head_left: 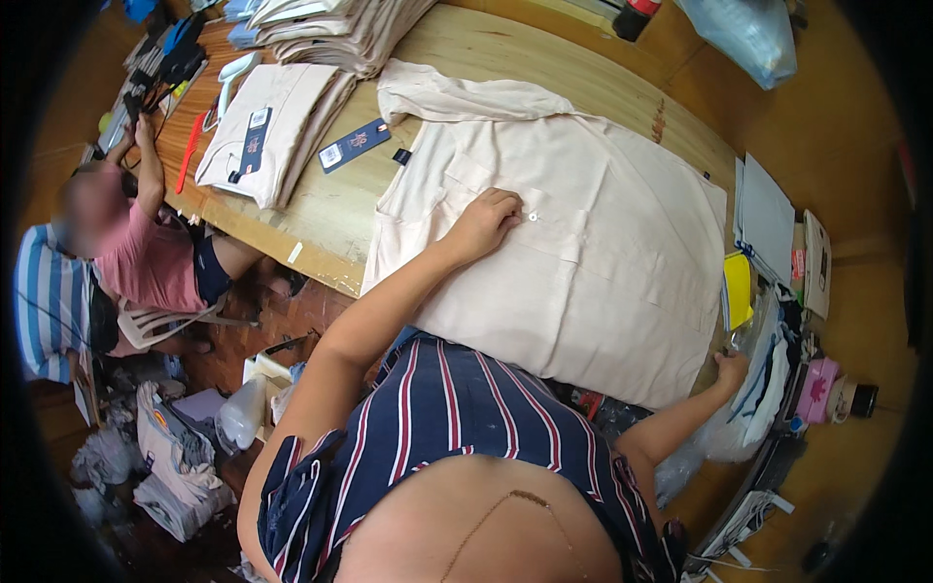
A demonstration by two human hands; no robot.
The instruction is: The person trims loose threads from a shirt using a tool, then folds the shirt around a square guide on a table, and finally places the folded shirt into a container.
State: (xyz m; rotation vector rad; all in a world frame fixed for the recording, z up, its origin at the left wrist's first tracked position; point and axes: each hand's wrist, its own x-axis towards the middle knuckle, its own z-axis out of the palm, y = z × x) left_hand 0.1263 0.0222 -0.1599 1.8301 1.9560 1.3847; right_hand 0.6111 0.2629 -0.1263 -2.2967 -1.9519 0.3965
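A cream button-up shirt (pixel 622 233) lies spread on the wooden table in front of me, its collar end to the left and one sleeve laid along the far side. My left hand (pixel 483 225) rests on the front placket with bent fingers pinching the cloth beside a small white button (pixel 534 217). Off the table's right end, my right hand (pixel 731 372) is low beside the shirt's hem, near clear plastic bags. Its fingers are curled, and whatever they hold is too small to make out. A dark blue hang tag (pixel 355 146) lies left of the shirt.
Folded cream shirts with a tag (pixel 272 126) sit at the left, below a taller stack (pixel 330 29). Nearby are a white handheld scanner (pixel 233 78) and a red strip (pixel 190 154). A dark bottle (pixel 635 17) stands far right. Two people sit left; bags and clothes litter the floor.
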